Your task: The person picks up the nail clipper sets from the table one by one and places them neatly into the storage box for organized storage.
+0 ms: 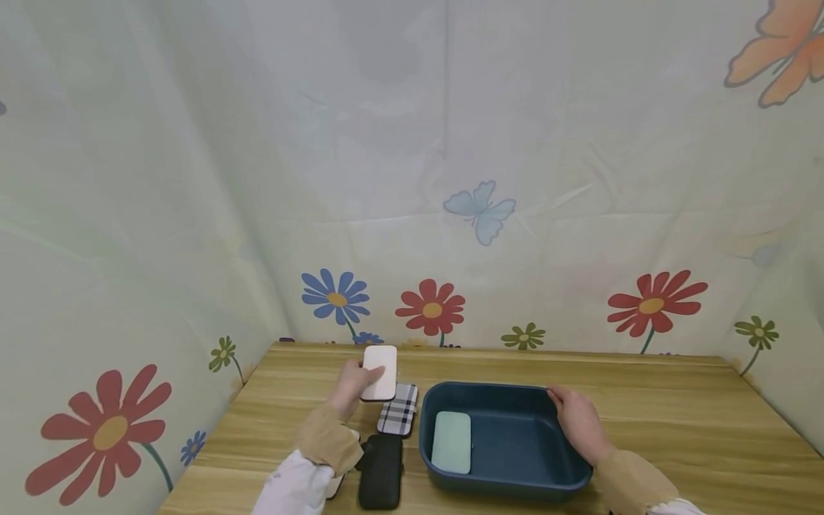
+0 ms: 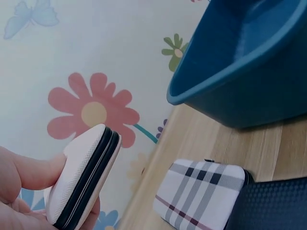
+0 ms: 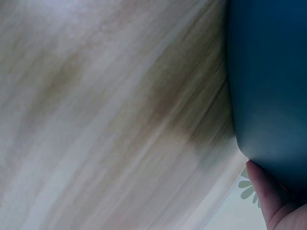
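A white zip case [image 2: 86, 177] with a black zipper edge is pinched in my left hand [image 1: 348, 387], thumb on its face, raised above the far left part of the table. Below it lies a plaid zip case [image 1: 398, 410], with a black case [image 1: 380, 472] nearer to me. Another pale case [image 1: 335, 487] is partly hidden under my left sleeve. My right hand [image 1: 578, 422] grips the right rim of a dark blue plastic basin [image 1: 515, 443]. Inside the basin, at its left end, lies a mint green case [image 1: 452, 442].
A wood-grain table [image 1: 695, 415] carries all of these. Its back edge meets a pale curtain [image 1: 547, 143] printed with flowers and butterflies, which also hangs along both sides. The basin's walls [image 2: 249, 81] rise above the cases on the table.
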### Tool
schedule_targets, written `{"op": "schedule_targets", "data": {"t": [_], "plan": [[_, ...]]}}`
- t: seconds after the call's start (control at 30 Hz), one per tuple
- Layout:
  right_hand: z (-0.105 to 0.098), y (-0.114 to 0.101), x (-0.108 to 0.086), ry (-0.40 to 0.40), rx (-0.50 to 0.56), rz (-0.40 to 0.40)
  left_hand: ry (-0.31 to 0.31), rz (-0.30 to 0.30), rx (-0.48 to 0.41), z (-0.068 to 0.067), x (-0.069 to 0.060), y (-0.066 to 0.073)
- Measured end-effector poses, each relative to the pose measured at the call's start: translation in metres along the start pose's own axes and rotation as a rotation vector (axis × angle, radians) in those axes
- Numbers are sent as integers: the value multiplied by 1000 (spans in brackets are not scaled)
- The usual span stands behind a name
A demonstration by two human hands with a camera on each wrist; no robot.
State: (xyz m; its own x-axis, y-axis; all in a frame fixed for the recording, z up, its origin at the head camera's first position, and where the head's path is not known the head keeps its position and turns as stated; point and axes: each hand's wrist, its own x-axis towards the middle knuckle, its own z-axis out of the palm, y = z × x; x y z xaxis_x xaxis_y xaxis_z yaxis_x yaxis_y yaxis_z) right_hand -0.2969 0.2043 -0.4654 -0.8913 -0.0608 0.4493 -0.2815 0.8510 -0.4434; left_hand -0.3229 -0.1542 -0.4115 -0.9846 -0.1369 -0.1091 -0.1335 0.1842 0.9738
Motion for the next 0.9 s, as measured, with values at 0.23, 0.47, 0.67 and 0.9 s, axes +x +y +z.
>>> {"op": "schedule_targets", "data": {"t": [0.23,0.47,0.67,0.9], "plan": [[-1,0,-1,-6,2,14,-30,1,-46,3,-1,2],[0,0,0,1,-7,8,-64,12,-54,9,-3,5],[0,0,0,-6,-18,8,-106,14,-55,13,-5,8],[-2,-1,-1,-20,-15,7,-132,20,-56,19,-7,11]]}}
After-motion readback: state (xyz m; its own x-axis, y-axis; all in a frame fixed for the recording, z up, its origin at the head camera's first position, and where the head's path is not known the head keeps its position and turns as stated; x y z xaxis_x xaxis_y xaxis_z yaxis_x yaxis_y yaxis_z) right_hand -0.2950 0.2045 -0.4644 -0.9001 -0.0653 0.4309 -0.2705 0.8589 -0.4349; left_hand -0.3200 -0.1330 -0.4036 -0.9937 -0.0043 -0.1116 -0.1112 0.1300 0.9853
